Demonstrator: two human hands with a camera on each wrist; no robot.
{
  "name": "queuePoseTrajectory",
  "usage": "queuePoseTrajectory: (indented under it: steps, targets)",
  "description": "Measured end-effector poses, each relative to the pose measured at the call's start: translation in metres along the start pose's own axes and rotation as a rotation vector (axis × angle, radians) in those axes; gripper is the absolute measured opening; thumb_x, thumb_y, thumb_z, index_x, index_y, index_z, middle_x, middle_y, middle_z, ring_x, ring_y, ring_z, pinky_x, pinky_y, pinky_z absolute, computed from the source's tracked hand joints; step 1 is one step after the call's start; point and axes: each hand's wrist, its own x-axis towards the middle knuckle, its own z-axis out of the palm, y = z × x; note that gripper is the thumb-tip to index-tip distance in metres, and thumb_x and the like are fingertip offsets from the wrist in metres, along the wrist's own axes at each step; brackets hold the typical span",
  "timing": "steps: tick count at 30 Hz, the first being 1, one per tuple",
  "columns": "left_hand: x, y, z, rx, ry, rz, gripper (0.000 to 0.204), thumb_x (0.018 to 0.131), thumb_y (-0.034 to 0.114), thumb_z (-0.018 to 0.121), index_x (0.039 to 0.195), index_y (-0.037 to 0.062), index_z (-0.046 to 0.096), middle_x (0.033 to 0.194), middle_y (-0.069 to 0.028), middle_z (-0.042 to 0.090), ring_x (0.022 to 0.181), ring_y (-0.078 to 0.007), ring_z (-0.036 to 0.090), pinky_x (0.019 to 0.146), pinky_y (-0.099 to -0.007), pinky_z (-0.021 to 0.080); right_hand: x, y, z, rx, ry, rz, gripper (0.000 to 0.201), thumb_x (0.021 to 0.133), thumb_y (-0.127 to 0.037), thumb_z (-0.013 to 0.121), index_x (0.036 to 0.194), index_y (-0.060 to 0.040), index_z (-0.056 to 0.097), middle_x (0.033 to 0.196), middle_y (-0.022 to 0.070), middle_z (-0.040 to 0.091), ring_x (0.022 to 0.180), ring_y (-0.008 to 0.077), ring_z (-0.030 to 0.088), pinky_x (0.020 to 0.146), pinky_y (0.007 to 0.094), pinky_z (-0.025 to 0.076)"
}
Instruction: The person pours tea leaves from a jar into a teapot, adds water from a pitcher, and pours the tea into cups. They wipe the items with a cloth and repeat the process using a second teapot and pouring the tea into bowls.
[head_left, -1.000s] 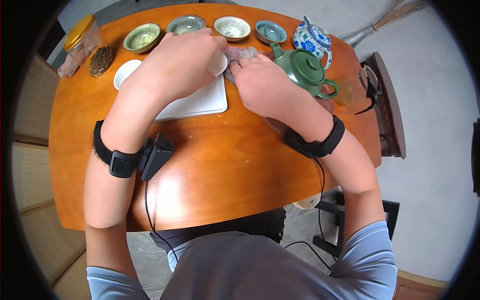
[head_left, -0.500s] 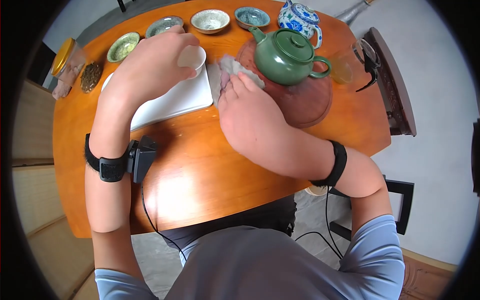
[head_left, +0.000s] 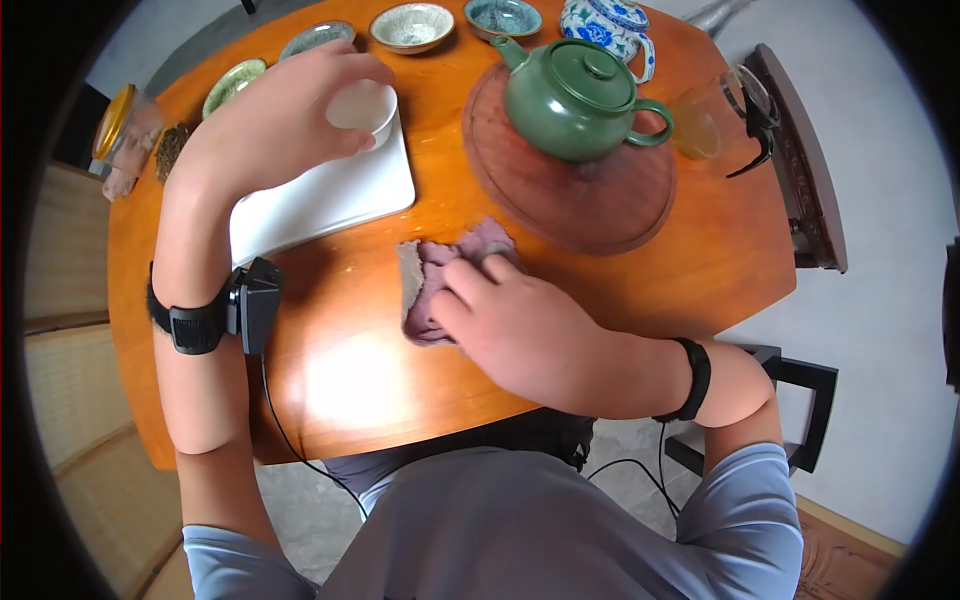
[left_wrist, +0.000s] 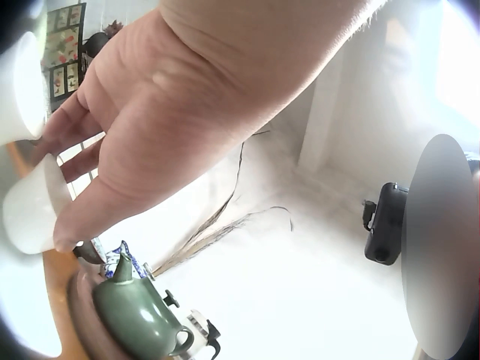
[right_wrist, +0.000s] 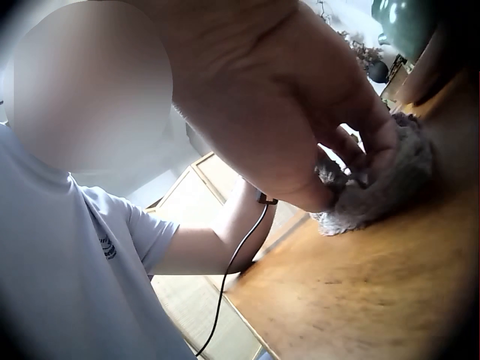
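My left hand (head_left: 285, 115) holds a small white cup (head_left: 365, 112) over the white tray (head_left: 340, 200). In the left wrist view the thumb and fingers grip this cup (left_wrist: 34, 210) by its sides, with a second white cup (left_wrist: 19, 90) beyond it. My right hand (head_left: 540, 335) grips a crumpled pinkish-grey cloth (head_left: 430, 290) against the tabletop near the front edge. The right wrist view shows curled fingers bunching the cloth (right_wrist: 390, 187) on the wood.
A green teapot (head_left: 570, 110) sits on a round reddish-brown board (head_left: 600, 215) at right. Beside it stand a glass pitcher (head_left: 710, 120) and a blue-and-white teapot (head_left: 605, 30). Several bowls line the back, including a pale one (head_left: 412, 28). A gold-lidded jar (head_left: 120, 130) stands far left.
My right hand has drawn the cloth from between the tray and the teapot's board toward the table's front edge. My left hand has kept hold of the white cup over the tray.
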Motion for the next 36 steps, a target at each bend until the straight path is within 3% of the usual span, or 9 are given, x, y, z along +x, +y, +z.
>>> queuePoseTrajectory:
  steps: [8, 11, 14, 16, 18, 20, 30, 31, 36]
  targets:
    - [-0.001, 0.002, 0.01, 0.011, 0.086, 0.013, 0.046, 0.077, 0.006, 0.082, 0.121, 0.0067, 0.069, 0.121, -0.0139, 0.071, 0.116, -0.0374, 0.064, 0.101, -0.0442, 0.051, -0.044, -0.002, -0.025, -0.068, -0.23, 0.169, 0.036, 0.078, -0.013, 0.078, 0.104, -0.0028, 0.055, 0.1, 0.0172, 0.059, 0.091, 0.0332, 0.065, 0.077, 0.0394, 0.056]
    - [-0.008, 0.011, -0.009, 0.034, 0.064, 0.096, 0.038, 0.083, 0.009, 0.077, 0.118, -0.0007, 0.067, 0.108, -0.0191, 0.072, 0.101, -0.0355, 0.07, 0.088, -0.0429, 0.056, -0.033, 0.006, -0.062, -0.032, -0.518, 0.195, 0.04, 0.079, -0.013, 0.079, 0.108, -0.0011, 0.055, 0.099, 0.0183, 0.061, 0.091, 0.0339, 0.066, 0.077, 0.0376, 0.056]
    - [-0.009, 0.019, -0.032, -0.087, -0.076, 0.017, 0.031, 0.083, 0.01, 0.07, 0.111, -0.0031, 0.069, 0.103, -0.0249, 0.073, 0.1, -0.0398, 0.071, 0.087, -0.0453, 0.057, -0.004, 0.033, -0.09, 0.587, -0.812, 0.239, 0.03, 0.083, -0.013, 0.072, 0.108, 0.0001, 0.061, 0.105, 0.0117, 0.066, 0.096, 0.0232, 0.069, 0.08, 0.0305, 0.056]
    - [-0.009, 0.019, -0.036, -0.118, -0.094, -0.023, 0.031, 0.082, 0.012, 0.07, 0.109, -0.0027, 0.07, 0.103, -0.0253, 0.073, 0.101, -0.0412, 0.071, 0.088, -0.0459, 0.057, -0.004, 0.049, -0.088, 0.984, -0.198, 0.488, 0.029, 0.087, -0.015, 0.068, 0.111, -0.0009, 0.062, 0.113, 0.0104, 0.069, 0.1, 0.0246, 0.07, 0.085, 0.0359, 0.057]
    - [-0.011, 0.022, -0.039, -0.184, -0.004, 0.009, 0.034, 0.082, 0.016, 0.071, 0.11, -0.0025, 0.069, 0.103, -0.0258, 0.073, 0.101, -0.0417, 0.071, 0.089, -0.0462, 0.056, 0.011, 0.06, -0.082, 1.541, 0.327, 0.439, 0.034, 0.092, -0.019, 0.061, 0.119, 0.001, 0.063, 0.12, 0.0111, 0.07, 0.104, 0.0259, 0.07, 0.091, 0.0407, 0.057]
    - [-0.01, 0.022, -0.038, -0.242, 0.081, 0.05, 0.038, 0.082, 0.02, 0.073, 0.112, -0.0022, 0.069, 0.104, -0.0265, 0.073, 0.101, -0.0423, 0.07, 0.09, -0.0466, 0.056, 0.036, 0.054, -0.099, 1.618, 0.589, 0.767, 0.043, 0.098, -0.028, 0.052, 0.124, 0.0035, 0.066, 0.111, 0.0131, 0.073, 0.107, 0.0234, 0.07, 0.097, 0.0381, 0.057]
    - [-0.004, 0.03, -0.027, -0.305, 0.575, -0.049, 0.043, 0.08, 0.024, 0.079, 0.112, -0.0024, 0.069, 0.101, -0.0221, 0.067, 0.098, -0.0427, 0.068, 0.087, -0.0458, 0.056, 0.137, 0.043, -0.077, 1.948, 0.91, 0.46, 0.045, 0.107, -0.037, 0.042, 0.128, -0.003, 0.063, 0.127, 0.0095, 0.068, 0.117, 0.0248, 0.065, 0.103, 0.0396, 0.051]
    - [-0.002, 0.028, -0.022, -0.268, 0.651, -0.01, 0.043, 0.082, 0.023, 0.084, 0.11, -0.0032, 0.065, 0.1, -0.0159, 0.065, 0.079, -0.0303, 0.065, 0.073, -0.0387, 0.056, 0.142, 0.041, -0.075, 1.934, 0.973, 0.45, 0.047, 0.109, -0.039, 0.039, 0.129, -0.0034, 0.062, 0.13, 0.009, 0.067, 0.12, 0.0239, 0.063, 0.105, 0.0391, 0.05]
    - [-0.006, 0.037, -0.025, -0.332, 0.683, 0.033, 0.039, 0.082, 0.017, 0.083, 0.113, -0.0008, 0.065, 0.102, -0.0135, 0.064, 0.08, -0.0271, 0.065, 0.072, -0.0361, 0.055, 0.143, 0.033, -0.061, 1.702, 0.964, 0.387, 0.051, 0.115, -0.042, 0.033, 0.14, -0.0025, 0.055, 0.139, 0.0075, 0.061, 0.129, 0.0216, 0.058, 0.113, 0.0387, 0.045]
